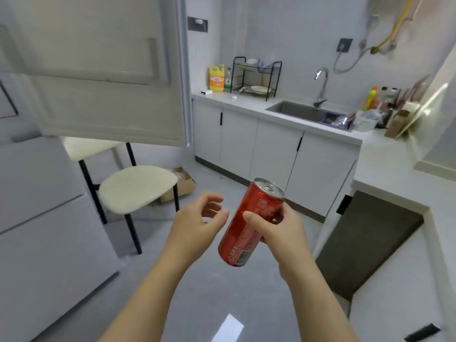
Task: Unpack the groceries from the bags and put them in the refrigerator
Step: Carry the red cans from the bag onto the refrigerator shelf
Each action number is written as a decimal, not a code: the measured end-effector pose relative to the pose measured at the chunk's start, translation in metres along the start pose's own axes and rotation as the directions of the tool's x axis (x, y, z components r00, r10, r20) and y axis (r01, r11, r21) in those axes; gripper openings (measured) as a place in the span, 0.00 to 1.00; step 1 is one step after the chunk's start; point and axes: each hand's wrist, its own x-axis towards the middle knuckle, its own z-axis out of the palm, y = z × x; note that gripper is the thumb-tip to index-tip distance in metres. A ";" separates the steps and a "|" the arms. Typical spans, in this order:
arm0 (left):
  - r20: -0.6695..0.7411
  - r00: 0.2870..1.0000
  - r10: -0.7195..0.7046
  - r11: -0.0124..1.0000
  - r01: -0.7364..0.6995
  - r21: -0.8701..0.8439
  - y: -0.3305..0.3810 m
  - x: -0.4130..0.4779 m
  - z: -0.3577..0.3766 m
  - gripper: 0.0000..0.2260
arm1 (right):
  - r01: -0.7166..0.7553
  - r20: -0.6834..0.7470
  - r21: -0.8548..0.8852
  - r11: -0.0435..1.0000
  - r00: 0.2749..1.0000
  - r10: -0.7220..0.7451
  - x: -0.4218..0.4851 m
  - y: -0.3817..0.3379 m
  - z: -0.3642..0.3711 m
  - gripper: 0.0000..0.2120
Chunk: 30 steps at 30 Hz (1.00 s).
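A tall red cola can [243,233] is held tilted in front of me over the grey floor, its silver top leaning up and to the right. My right hand [276,230] grips it around the middle. Just left of the can, my left hand [199,220] is open with curled fingers and touches nothing. The white refrigerator [42,213] stands at the left, and its upper door [103,77] is swung open across the top left of the view. No grocery bag shows.
A cream-seated chair [138,188] with black legs stands by the fridge, a cardboard box [182,183] behind it. White counter cabinets [271,154] with a sink [301,111], dish rack [254,77] and yellow detergent bottle [216,79] run along the back. A dark panel [367,243] lies at right.
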 end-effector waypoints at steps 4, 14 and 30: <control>-0.216 0.974 -0.062 0.997 0.072 0.039 -0.028 0.006 -0.069 0.05 | 0.042 0.168 -0.031 0.999 0.985 -0.037 0.018 -0.010 0.077 0.14; -0.515 0.852 -0.089 0.972 0.188 0.142 -0.106 0.032 -0.272 0.05 | 0.173 0.449 0.020 0.985 0.878 -0.163 0.054 -0.051 0.303 0.14; -0.750 0.662 -0.003 0.938 0.261 0.228 -0.172 0.081 -0.479 0.05 | 0.252 0.671 0.115 0.961 0.694 -0.262 0.106 -0.110 0.557 0.13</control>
